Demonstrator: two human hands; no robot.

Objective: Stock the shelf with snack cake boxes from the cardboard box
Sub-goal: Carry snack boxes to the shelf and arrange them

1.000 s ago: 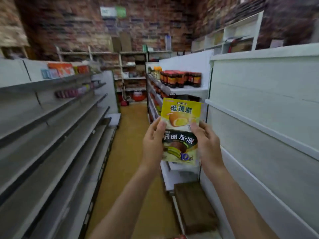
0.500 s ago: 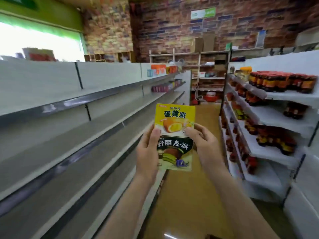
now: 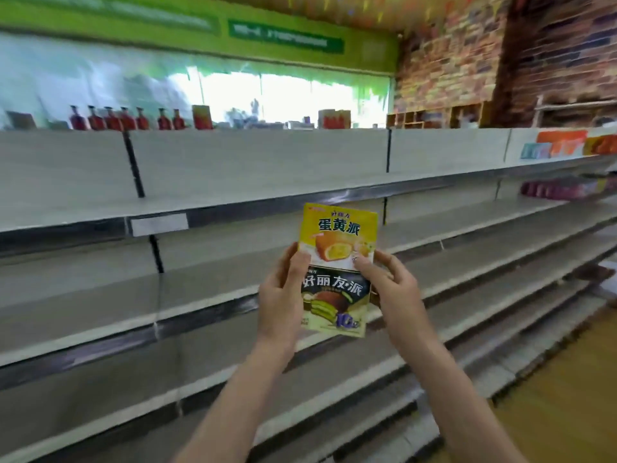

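Observation:
I hold two snack cake boxes upright, one above the other, in front of a long grey shelf unit (image 3: 233, 195). The upper box is yellow (image 3: 337, 235) with an egg-yolk cake pictured. The lower box is dark and pale green (image 3: 334, 305). My left hand (image 3: 283, 295) grips their left edges, thumb on the front. My right hand (image 3: 390, 292) grips their right edges, its thumb on the yellow box's lower corner. The cardboard box is out of view.
Several bare grey shelf boards (image 3: 207, 295) run left to right at different heights. Red bottles (image 3: 127, 118) and boxes stand on top of the unit. Orange packs (image 3: 564, 145) and purple packs (image 3: 557, 188) sit far right. Wooden floor (image 3: 551, 412) lies at lower right.
My view has swung left from the aisle to face the grey shelves. Both hands still hold the two boxes the same way, now in front of the middle shelves.

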